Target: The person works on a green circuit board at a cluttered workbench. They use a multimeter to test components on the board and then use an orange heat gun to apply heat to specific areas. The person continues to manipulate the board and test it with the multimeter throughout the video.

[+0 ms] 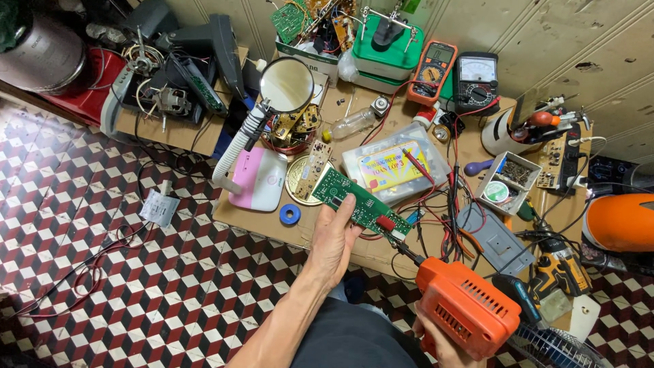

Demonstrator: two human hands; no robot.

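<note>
From the head view, my left hand [335, 242] pinches a green circuit board [362, 203], thumb on top, fingers beneath, holding it above the near edge of the cardboard-covered bench [259, 221]. My right hand [446, 344], low at the right, is wrapped around the grip of an orange soldering gun [466, 307], whose tip touches the board's right end. A round magnifier [287, 84] stands farther back.

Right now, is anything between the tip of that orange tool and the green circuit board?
Nothing visible: the orange tool, gripped by the right hand, has its dark tip right at the end of the green circuit board, which the left hand holds.
</note>
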